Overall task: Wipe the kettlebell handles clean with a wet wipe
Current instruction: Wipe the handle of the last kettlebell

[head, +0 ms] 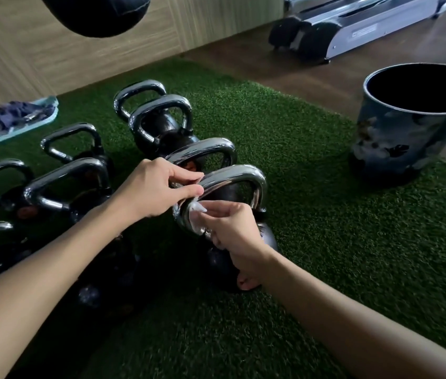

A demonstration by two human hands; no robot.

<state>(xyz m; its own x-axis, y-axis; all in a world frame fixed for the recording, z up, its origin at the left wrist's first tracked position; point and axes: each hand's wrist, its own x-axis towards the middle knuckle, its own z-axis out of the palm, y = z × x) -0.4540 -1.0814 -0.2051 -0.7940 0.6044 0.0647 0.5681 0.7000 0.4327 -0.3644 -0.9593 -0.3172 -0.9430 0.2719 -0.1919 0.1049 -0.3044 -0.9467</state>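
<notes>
at the handle [243, 173], wet wipe [195, 212] mostly hidden under right hand [232, 231].

Black, chrome-topped kettlebells [161, 127] stand upright in two rows on green turf [312, 214]. A crumpled white wet wipe [195, 214] is pressed against the left leg of the nearest right-row kettlebell's shiny handle [243, 175].

this is a gym: rows of black kettlebells [161, 127] with chrome handles stand on green artificial turf [312, 242]. the base of a treadmill [353, 34] sits on the wood floor [243, 58] beyond, and a rounded black bag [98, 15] hangs above.
</notes>
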